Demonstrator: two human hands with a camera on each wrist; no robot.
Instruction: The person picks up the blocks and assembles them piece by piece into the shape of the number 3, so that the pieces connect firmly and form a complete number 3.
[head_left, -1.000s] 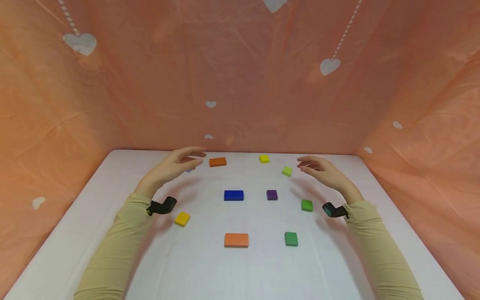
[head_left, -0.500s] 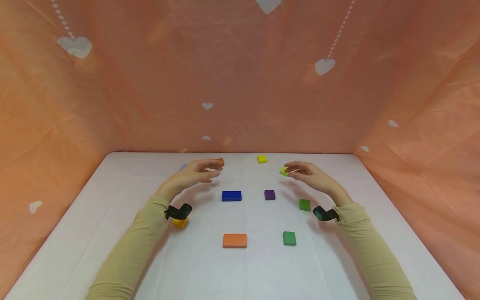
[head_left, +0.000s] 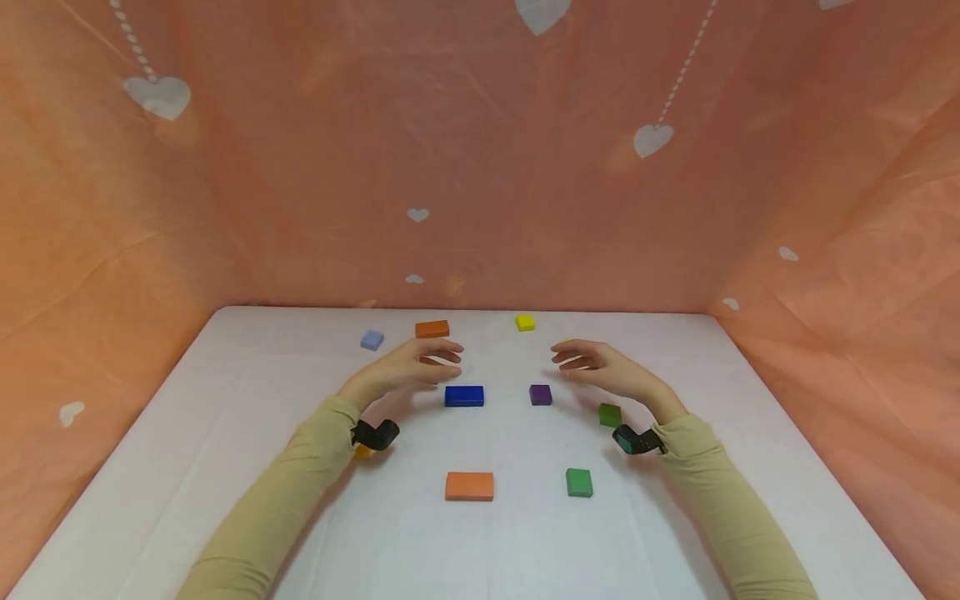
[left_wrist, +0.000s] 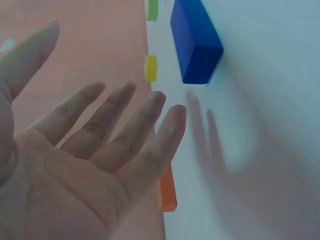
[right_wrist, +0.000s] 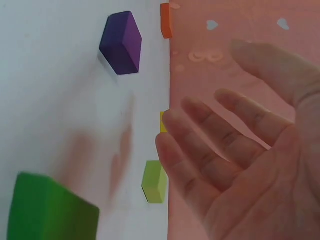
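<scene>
My left hand (head_left: pixel 412 364) hovers over the table with fingers spread and loosely bent, holding nothing. Just in front of its fingertips lies a dark blue rectangular block (head_left: pixel 464 396), also large in the left wrist view. Behind that hand is a dark orange block (head_left: pixel 432 329). My right hand (head_left: pixel 611 369) hangs over the table in a mirrored pose, palm inward and holding nothing. A purple block (head_left: pixel 540 395) lies just below its fingertips, and a green block (head_left: pixel 610 414) beneath its wrist. The lime block (right_wrist: pixel 154 181) shows in the right wrist view, mostly hidden by the hand in the head view.
On the white table (head_left: pixel 525 550) also lie an orange block (head_left: pixel 469 486), a darker green block (head_left: pixel 579 482), a yellow block (head_left: pixel 525 322) and a light blue block (head_left: pixel 372 340). An amber block (head_left: pixel 363 452) is mostly covered by the left wrist camera. Orange curtains (head_left: pixel 480 167) enclose the table.
Both hands have moved inward and toward the person, coming closer together. The left has uncovered the light blue block, its wrist now covering the amber one; the right now hides most of the lime block.
</scene>
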